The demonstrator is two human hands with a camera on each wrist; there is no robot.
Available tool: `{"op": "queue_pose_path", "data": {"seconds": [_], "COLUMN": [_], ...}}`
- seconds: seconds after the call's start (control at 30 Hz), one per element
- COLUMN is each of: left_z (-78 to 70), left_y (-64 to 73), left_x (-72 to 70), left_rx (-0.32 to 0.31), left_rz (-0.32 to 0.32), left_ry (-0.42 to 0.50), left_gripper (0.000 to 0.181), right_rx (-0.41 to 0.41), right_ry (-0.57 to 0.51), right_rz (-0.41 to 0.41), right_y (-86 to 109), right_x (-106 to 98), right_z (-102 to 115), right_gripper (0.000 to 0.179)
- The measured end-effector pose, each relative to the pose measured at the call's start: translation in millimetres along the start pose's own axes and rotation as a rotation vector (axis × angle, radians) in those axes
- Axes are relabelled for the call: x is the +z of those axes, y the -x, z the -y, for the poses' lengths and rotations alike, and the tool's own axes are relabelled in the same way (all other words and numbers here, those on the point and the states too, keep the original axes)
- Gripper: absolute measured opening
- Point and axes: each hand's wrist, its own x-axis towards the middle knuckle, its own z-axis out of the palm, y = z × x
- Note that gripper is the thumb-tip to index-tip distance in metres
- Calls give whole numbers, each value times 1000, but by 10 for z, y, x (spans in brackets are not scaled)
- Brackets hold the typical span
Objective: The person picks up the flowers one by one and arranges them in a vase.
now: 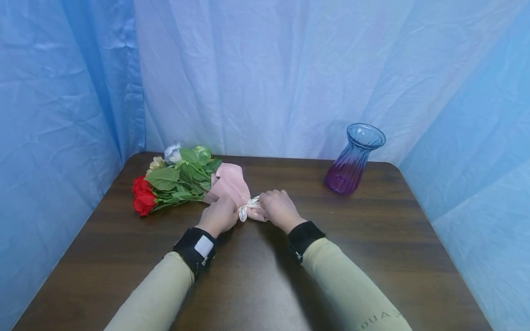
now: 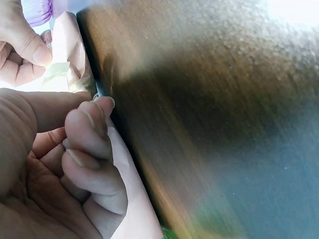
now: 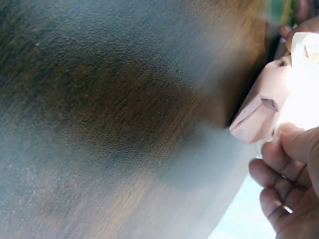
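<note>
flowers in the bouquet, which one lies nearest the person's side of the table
The lower red rose in the head view: the other red rose sits just behind it, and the cream flower and whitish flower lie farther back.

Table (image 1: 256, 280) — is standing before a curtain (image 1: 265, 78), which is hanging behind and along both sides. Bouquet (image 1: 182, 177) — is lying left of centre on the table, its flower heads (image 1: 144, 200) pointing left, its wrapper (image 1: 229, 181) extending toward the middle. Left hand (image 1: 219, 216) and right hand (image 1: 281, 209): are flanking the bow (image 1: 243, 212) on the wrapper. Vase (image 1: 351, 161): is standing right of the bouquet, well apart, toward the table's far edge.
</note>
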Motion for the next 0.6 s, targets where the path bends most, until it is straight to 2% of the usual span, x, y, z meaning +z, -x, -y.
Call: {"op": "queue_pose_path", "data": {"seconds": [0.33,0.6], "left_z": [58,95], "left_y": [13,3], "left_x": [-9,-14], "left_rx": [32,54], "left_rz": [44,62], "left_ry": [34,65], "left_gripper": [47,44], "right_rx": [-6,0], "right_ry": [-12,5], "right_rz": [19,53], "right_y": [-40,-81], "right_x": [24,44], "right_z": [-5,-21], "right_gripper": [25,24]}}
